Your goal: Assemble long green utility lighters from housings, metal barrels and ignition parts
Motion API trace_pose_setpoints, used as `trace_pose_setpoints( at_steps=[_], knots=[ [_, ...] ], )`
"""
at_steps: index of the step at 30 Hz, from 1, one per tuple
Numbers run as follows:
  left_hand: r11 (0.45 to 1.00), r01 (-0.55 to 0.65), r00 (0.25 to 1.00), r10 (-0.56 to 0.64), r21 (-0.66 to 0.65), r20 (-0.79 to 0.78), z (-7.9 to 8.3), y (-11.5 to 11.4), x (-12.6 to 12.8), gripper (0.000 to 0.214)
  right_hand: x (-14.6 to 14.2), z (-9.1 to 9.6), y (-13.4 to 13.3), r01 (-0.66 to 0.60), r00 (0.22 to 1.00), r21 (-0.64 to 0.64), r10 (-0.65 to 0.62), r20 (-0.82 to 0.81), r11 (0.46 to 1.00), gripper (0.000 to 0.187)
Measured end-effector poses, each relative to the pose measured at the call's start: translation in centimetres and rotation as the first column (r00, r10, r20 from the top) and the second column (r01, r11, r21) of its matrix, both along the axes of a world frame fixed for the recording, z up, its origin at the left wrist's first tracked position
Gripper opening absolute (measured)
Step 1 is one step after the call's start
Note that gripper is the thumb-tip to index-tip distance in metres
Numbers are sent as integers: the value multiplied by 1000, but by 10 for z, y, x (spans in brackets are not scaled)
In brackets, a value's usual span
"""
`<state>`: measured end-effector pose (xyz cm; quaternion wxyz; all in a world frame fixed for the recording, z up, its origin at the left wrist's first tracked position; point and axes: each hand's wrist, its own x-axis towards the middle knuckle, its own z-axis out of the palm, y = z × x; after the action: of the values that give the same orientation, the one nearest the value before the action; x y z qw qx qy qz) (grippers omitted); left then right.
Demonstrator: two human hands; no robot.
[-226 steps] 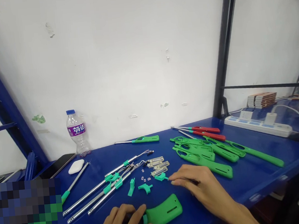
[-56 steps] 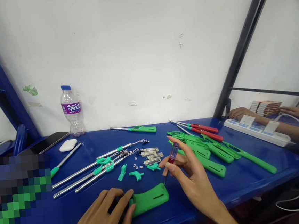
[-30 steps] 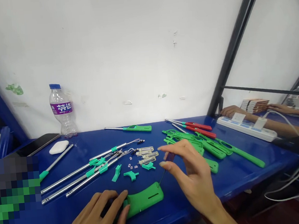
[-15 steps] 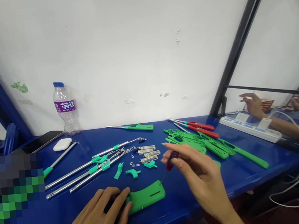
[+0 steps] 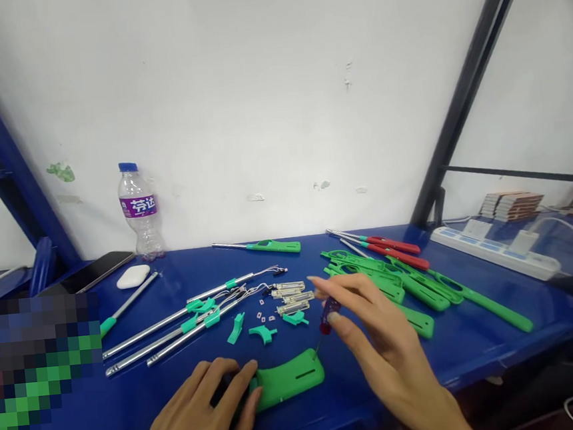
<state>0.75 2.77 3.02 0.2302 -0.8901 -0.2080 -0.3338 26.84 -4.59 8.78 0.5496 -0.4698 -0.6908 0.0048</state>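
My left hand (image 5: 204, 416) rests fingers-down on the near end of a green plastic handle shell (image 5: 288, 379), pressing it to the blue table (image 5: 333, 405). My right hand (image 5: 378, 341) pinches a small red-handled screwdriver (image 5: 328, 315) between thumb and fingers. Its thin shaft points down at the shell's far right corner. Small green trigger pieces (image 5: 256, 330) and clear tubes (image 5: 291, 296) lie just beyond the shell.
Several metal rods with green collars (image 5: 186, 324) lie left of centre. A pile of green handle shells (image 5: 403, 285) and red screwdrivers (image 5: 384, 250) sits to the right. Bottle (image 5: 140, 211), phone (image 5: 91, 272), white case (image 5: 133, 276) at back left; power strip (image 5: 495, 250) at back right.
My right hand took up the red-handled screwdriver and keeps working it at the shell's corner, fingers shifting on the handle. Another person's arms at the back right have left view.
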Motion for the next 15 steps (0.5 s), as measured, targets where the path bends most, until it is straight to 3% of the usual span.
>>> trace_pose_setpoints(
  at_steps=[3,6,8,13,15],
  knots=[
    [1000,0,1000,0,-1,-14,2,-2,0,44,-1,-5,3,-149,988,-25,148,-37,988,48],
    [1000,-23,999,24,-18,37,4,-3,2,45,-4,-10,10,-43,992,73,51,-113,996,40],
    [999,-36,998,37,-25,53,5,-3,3,47,-6,-10,11,30,991,69,-20,-131,997,32],
    [999,-38,997,36,-25,-73,10,-7,2,48,-6,-4,4,-253,929,-107,210,-303,962,28],
    [996,-71,992,65,-45,-108,13,-8,2,46,-6,-6,6,-230,911,-85,184,-368,969,23]
  ],
)
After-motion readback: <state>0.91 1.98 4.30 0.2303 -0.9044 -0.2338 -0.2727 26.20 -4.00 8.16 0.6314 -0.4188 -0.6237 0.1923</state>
